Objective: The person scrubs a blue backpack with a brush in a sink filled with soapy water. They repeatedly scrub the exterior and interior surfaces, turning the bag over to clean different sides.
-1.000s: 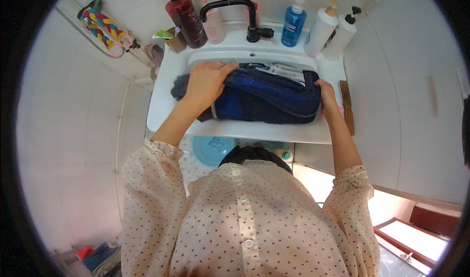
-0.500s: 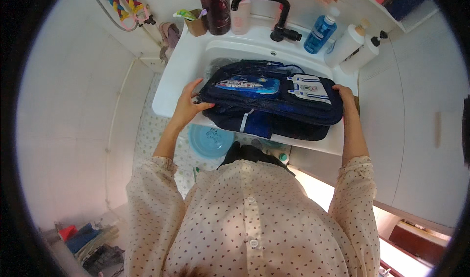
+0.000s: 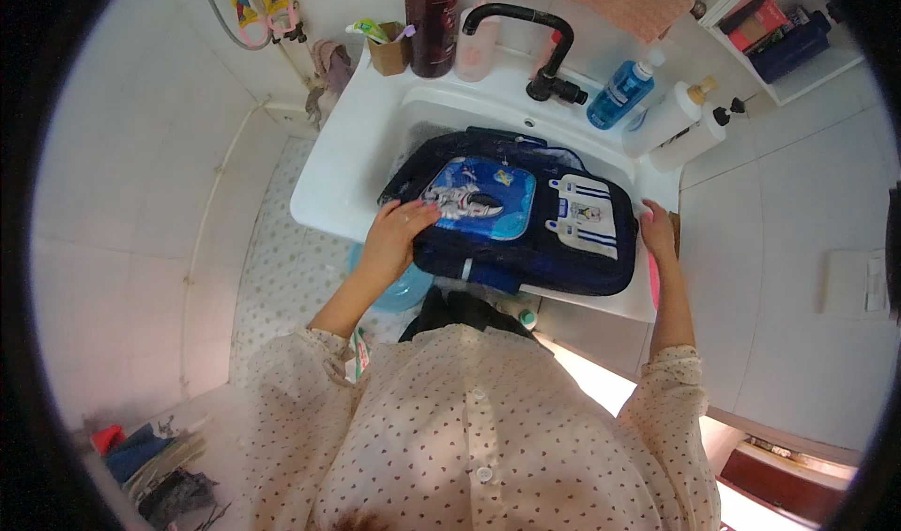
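A wet dark-blue backpack (image 3: pixel 554 259) lies face up across the white sink (image 3: pixel 328 169), its front toward me and overhanging the near rim. It bears a shiny astronaut panel and a white patch with blue stripes. My left hand (image 3: pixel 392 235) rests on the backpack's near left part, fingers stretched over the edge of the astronaut panel; it is open. At the backpack's right side my right hand (image 3: pixel 660 235) is open above the sink's right rim, slightly apart from the fabric. Something pink (image 3: pixel 654 282) shows below it, mostly hidden by my wrist.
A black faucet (image 3: pixel 554 52) arches over the sink's back. Along the rim stand a dark-red bottle (image 3: pixel 432 24), a pink pump bottle (image 3: pixel 477 43), a toothbrush cup (image 3: pixel 389 54), a blue bottle (image 3: pixel 619 92) and white pump bottles (image 3: pixel 668 118). A light-blue basin (image 3: pixel 405 290) sits on the floor.
The backpack has tipped flatter, so its front panels face up more fully. My left hand has moved from its left corner onto the front. My right hand has come off its right edge.
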A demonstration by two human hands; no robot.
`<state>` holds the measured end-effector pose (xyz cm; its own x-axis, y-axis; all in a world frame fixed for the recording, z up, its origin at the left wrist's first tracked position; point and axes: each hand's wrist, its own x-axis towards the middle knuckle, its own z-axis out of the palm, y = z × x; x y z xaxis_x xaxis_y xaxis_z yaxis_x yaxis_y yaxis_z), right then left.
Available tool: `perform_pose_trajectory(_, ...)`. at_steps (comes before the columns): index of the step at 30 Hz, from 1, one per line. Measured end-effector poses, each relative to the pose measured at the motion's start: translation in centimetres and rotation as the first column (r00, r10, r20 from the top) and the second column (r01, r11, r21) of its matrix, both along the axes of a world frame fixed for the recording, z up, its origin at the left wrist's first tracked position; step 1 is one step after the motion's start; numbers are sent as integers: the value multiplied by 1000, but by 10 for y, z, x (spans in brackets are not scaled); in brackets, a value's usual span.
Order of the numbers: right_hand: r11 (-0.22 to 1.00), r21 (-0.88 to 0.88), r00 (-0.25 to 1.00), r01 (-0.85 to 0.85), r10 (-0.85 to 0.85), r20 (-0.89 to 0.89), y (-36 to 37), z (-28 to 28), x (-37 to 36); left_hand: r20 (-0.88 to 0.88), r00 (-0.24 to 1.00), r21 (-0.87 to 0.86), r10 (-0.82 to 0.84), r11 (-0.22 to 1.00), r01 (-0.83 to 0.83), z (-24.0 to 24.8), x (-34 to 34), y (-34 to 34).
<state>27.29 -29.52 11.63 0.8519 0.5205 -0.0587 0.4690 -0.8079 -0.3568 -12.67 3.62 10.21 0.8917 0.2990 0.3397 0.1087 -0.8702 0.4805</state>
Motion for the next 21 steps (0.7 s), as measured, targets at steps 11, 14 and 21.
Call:
perform_pose_trajectory(11, 956, -59, 808, 288, -210, 550, -59, -45, 10, 20, 968, -730, 251, 665, -157, -14, 1, 29)
perform_pose_trajectory(14, 890, -283, 830, 357, -164, 533, -58, -47, 26, -229, 838, -704, 495, 511, -494, -24, 18, 38)
perform_pose_trajectory(21, 886, -357, 869, 295, -94, 486, -60, -36, 35, -273, 772, -643, 573, 488, -590, -57, 27, 36)
